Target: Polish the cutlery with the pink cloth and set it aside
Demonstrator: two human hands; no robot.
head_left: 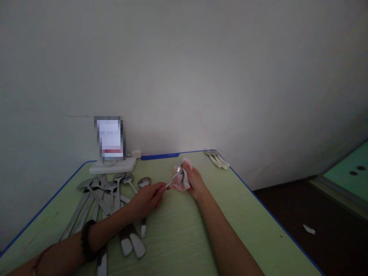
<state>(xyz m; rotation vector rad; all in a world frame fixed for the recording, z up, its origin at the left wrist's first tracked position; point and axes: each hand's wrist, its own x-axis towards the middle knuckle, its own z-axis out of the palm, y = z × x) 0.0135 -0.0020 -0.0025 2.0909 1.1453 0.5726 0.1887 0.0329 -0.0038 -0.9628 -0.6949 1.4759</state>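
Steel spoon (175,176), near frame centre, slants up-right between the hands: left hand (152,194) closed on its handle, right hand (195,181), nearer the bowl, gripping a cloth (185,181) against it.

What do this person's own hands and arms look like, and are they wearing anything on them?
The left hand and right hand are ungloved, with no sleeves visible. A chunky dark bracelet with a bumpy, bead-like outline circles the left forearm. No bracelet or watch shows on the right forearm.
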